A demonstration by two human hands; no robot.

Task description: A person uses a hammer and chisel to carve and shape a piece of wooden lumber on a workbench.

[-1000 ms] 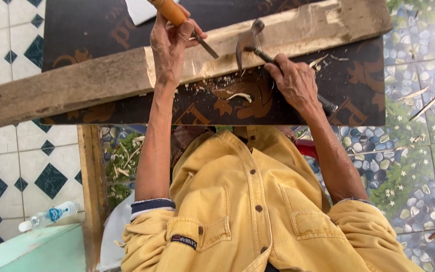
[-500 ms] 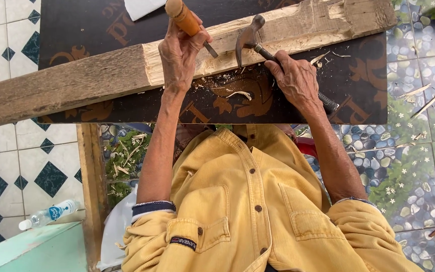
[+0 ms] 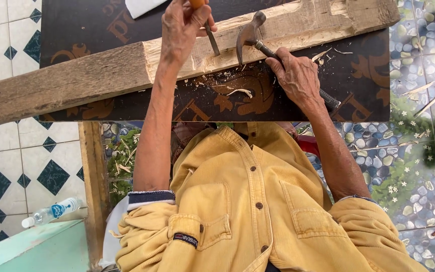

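Overhead: left hand (image 3: 182, 27) with fingers wrapped tight around an orange-handled chisel (image 3: 208, 31), its steel tip set on the pale carved edge of the wooden beam (image 3: 76, 83). Right hand (image 3: 298, 78) fisted around a claw hammer (image 3: 258, 43), head near the chisel, not touching. Beam lies across a dark board (image 3: 368, 75); wood chips (image 3: 240, 92) beneath.

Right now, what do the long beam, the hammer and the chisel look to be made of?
Beam: rough, weathered grey wood, pale where freshly cut. Hammer: dull grey metal head and shaft, apparently steel. Chisel: dark metal shank; orange handle, wood or plastic, mostly hidden in the left hand.
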